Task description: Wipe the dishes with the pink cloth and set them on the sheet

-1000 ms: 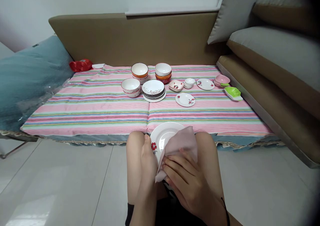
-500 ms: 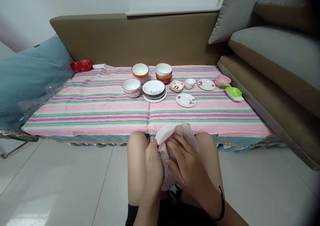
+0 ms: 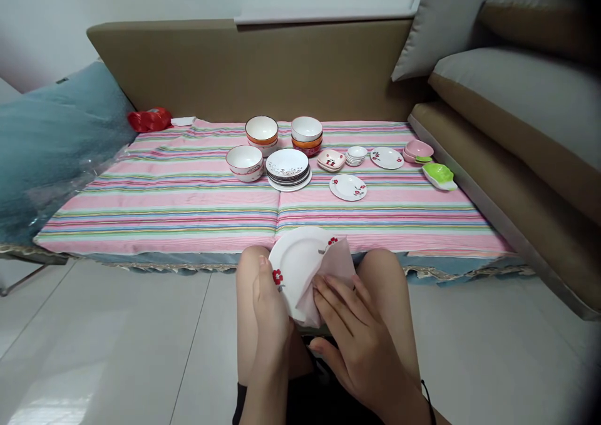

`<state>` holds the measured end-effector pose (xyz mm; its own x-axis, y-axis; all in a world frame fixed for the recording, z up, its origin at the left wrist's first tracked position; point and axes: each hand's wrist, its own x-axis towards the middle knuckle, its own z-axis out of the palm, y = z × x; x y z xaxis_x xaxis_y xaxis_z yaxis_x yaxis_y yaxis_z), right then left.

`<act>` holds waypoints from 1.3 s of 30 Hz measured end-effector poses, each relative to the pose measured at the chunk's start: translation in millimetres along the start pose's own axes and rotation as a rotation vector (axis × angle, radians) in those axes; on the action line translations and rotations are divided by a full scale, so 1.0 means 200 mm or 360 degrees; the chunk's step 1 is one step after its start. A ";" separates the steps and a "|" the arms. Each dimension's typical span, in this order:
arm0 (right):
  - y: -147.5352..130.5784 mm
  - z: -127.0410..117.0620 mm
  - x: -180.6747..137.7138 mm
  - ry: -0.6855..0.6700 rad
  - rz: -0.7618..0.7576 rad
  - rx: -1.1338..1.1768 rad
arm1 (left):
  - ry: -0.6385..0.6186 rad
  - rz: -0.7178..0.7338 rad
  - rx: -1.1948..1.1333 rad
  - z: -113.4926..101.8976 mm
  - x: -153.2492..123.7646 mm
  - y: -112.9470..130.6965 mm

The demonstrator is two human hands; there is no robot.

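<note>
A white plate with red flowers (image 3: 298, 259) is held above my lap, tilted toward me. My left hand (image 3: 272, 300) grips its left edge, thumb on the upper face and fingers hidden below. A thin pale pink cloth (image 3: 335, 265) covers the plate's right part. My right hand (image 3: 350, 325) presses that cloth against the plate, its fingers laid over the fabric. Beyond my knees, another flowered plate (image 3: 348, 188) lies on the striped cloth (image 3: 188, 218), left of a second flowered plate (image 3: 387, 158).
On the striped cloth stand a plate stack (image 3: 288, 165), stacked bowls (image 3: 245, 160), more bowls (image 3: 307, 131), small square dishes (image 3: 331, 160), little white dishes (image 3: 356, 154), pink bowls (image 3: 417, 150) and a green leaf-shaped dish (image 3: 439, 176). A red package (image 3: 150, 119) lies far left; cushions (image 3: 516, 93) rise at right.
The pink cloth has moved down and right across the plate, uncovering much of its face and the red flowers. My left hand has shifted slightly left with the plate.
</note>
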<state>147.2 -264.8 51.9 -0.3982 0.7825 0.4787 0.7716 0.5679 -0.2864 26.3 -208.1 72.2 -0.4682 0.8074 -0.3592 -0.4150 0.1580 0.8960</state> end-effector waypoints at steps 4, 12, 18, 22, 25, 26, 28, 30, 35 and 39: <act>-0.01 0.02 0.06 -0.0123 -0.0066 -0.0029 | 0.0039 0.0016 0.0070 0.01 0.00 0.02; 0.06 0.03 0.05 -0.0068 0.0027 -0.0175 | 0.0082 -0.0117 0.0045 0.00 -0.03 0.03; 0.02 0.02 0.00 -0.0114 -0.0144 -0.0110 | -0.0076 -0.0060 0.0023 -0.01 -0.01 0.01; 0.02 0.04 0.05 -0.0096 -0.0109 -0.0129 | -0.0331 -0.0138 0.0063 0.00 -0.03 -0.03; 0.08 0.03 0.05 -0.0088 -0.0007 -0.0219 | -0.0362 -0.0117 0.0089 0.00 -0.03 -0.02; 0.10 0.03 0.03 -0.0109 -0.0004 -0.0245 | -0.0325 -0.0071 0.0113 0.00 -0.03 -0.01; 0.13 0.02 0.00 -0.0154 -0.0060 -0.0275 | -0.0193 0.0042 0.0140 0.01 -0.03 0.01; 0.12 0.01 -0.04 -0.0189 -0.0153 -0.0254 | -0.0091 0.0107 0.0130 0.01 -0.03 0.04; 0.06 0.02 0.00 -0.0233 -0.0251 -0.0033 | -0.0250 0.0095 0.0158 0.02 -0.02 0.04; 0.12 0.03 0.05 -0.0261 -0.0166 -0.0012 | -0.0258 0.0038 0.0147 0.01 -0.02 0.01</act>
<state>159.0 -241.6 45.8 -0.5513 0.7510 0.3634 0.7255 0.6466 -0.2355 28.3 -209.8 76.0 -0.3420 0.8914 -0.2976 -0.3284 0.1833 0.9266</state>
